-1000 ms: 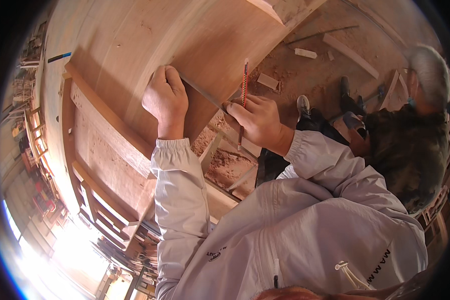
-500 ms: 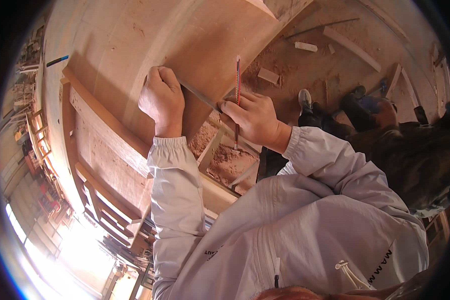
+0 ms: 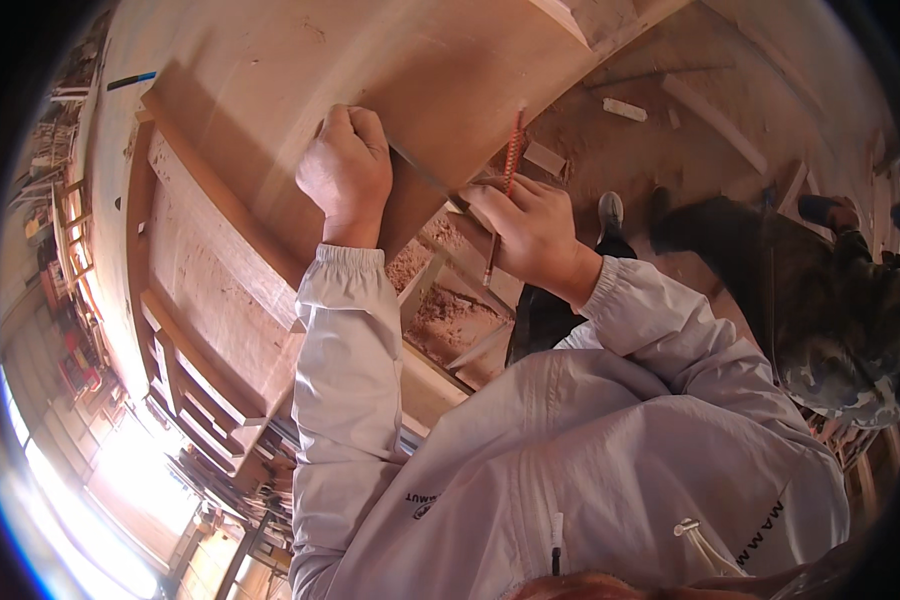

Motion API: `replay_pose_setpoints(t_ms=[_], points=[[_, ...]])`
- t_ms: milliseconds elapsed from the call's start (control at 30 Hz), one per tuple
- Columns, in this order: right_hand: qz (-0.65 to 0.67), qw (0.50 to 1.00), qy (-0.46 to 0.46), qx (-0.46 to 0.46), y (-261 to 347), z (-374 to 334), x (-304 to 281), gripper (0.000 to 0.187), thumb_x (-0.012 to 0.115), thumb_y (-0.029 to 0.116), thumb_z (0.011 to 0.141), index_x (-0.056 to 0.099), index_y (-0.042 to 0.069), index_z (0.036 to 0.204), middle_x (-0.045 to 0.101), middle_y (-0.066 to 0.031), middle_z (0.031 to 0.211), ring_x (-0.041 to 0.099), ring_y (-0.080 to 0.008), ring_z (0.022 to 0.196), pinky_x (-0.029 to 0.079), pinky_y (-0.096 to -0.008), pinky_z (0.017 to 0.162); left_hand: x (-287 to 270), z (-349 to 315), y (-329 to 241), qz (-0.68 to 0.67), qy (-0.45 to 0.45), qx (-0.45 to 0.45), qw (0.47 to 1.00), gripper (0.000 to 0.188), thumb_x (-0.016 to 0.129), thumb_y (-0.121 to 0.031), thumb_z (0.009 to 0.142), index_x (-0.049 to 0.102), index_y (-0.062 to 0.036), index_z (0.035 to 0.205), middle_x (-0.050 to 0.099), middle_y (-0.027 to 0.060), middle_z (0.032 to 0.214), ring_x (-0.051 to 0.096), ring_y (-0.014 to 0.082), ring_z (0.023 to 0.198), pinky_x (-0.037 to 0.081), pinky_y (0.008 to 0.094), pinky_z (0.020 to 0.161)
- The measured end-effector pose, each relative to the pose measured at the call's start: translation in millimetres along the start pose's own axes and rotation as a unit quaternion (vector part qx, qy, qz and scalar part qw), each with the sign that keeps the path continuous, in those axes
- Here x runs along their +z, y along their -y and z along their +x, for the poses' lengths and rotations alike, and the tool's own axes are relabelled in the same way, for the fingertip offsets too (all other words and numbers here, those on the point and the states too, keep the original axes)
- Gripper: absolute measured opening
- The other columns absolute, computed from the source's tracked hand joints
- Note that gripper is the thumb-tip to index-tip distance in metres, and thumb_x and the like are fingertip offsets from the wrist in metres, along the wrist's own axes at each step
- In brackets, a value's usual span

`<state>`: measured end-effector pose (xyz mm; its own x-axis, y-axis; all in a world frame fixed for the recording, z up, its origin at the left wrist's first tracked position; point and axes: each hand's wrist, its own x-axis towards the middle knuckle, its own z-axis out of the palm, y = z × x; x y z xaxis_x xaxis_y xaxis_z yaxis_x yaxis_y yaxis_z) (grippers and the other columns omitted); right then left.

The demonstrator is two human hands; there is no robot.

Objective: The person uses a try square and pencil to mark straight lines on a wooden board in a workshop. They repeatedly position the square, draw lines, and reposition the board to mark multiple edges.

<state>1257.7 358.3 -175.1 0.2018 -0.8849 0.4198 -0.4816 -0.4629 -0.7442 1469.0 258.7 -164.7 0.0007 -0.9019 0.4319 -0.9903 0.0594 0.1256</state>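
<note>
My left hand (image 3: 347, 170) is closed in a fist above a wide wooden panel (image 3: 470, 85). A thin, dark, straight strip (image 3: 422, 168), metal by its look, runs from this fist to my right hand (image 3: 532, 228). The fingers of my right hand are closed around the strip's other end. A red striped pencil (image 3: 514, 150) is also held in the right hand, sticking up past the fingers, with its lower end below the palm. Whether the strip is a ruler or another tool I cannot tell.
A wooden frame with slats (image 3: 215, 215) lies to the left, near a blue pen (image 3: 131, 80). Sawdust (image 3: 460, 320) and wood offcuts (image 3: 625, 109) cover the floor. Another person in dark clothes (image 3: 740, 245) is close by on the right.
Both hands have shifted slightly right in the picture, still holding the strip. The pencil now leans more to the right at its top. The other person's arm and legs have moved.
</note>
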Motion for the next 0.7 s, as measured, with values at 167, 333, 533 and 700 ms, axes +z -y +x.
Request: replay_pose_setpoints(t_ms=[167, 333, 533, 700], points=[[-0.004, 1.000, 0.009, -0.028, 0, 8, -1, 0.025, 0.074, 0.011, 0.085, 0.070, 0.009, 0.109, 0.072, -0.0062, 0.098, 0.072, -0.0301, 0.087, 0.057, -0.0422, 0.067, -5, 0, -3, -0.011, 0.016, -0.024, 1.000, 0.028, 0.062, -0.023, 0.098, 0.065, -0.0094, 0.075, 0.072, 0.0151, 0.071, 0.070, 0.0387, 0.059, 0.054, 0.0500, 0.053], [-0.020, 0.999, 0.036, -0.025, -2, 4, 3, 0.022, 0.071, 0.009, 0.083, 0.067, 0.010, 0.105, 0.068, -0.0065, 0.094, 0.070, -0.0318, 0.087, 0.057, -0.0431, 0.065, -8, 1, -5, -0.014, 0.050, -0.044, 0.998, 0.027, 0.059, -0.025, 0.101, 0.071, -0.0095, 0.082, 0.073, 0.0165, 0.076, 0.071, 0.0398, 0.066, 0.055, 0.0504, 0.057], [-0.041, 0.998, 0.049, -0.017, 3, 5, 4, 0.017, 0.072, 0.008, 0.083, 0.064, 0.009, 0.097, 0.065, -0.0081, 0.088, 0.068, -0.0319, 0.080, 0.055, -0.0441, 0.063, -8, -1, 0, -0.069, 0.015, -0.050, 0.996, 0.028, 0.059, -0.022, 0.101, 0.069, -0.0083, 0.079, 0.072, 0.0169, 0.074, 0.070, 0.0399, 0.064, 0.053, 0.0504, 0.056], [-0.054, 0.998, 0.019, -0.025, 0, 3, 8, 0.015, 0.072, 0.012, 0.081, 0.060, 0.012, 0.092, 0.057, -0.0060, 0.079, 0.066, -0.0291, 0.075, 0.052, -0.0429, 0.058, -9, -1, 4, -0.091, 0.002, -0.081, 0.993, 0.027, 0.059, -0.020, 0.100, 0.070, -0.0086, 0.078, 0.072, 0.0158, 0.074, 0.070, 0.0390, 0.064, 0.053, 0.0489, 0.056]])
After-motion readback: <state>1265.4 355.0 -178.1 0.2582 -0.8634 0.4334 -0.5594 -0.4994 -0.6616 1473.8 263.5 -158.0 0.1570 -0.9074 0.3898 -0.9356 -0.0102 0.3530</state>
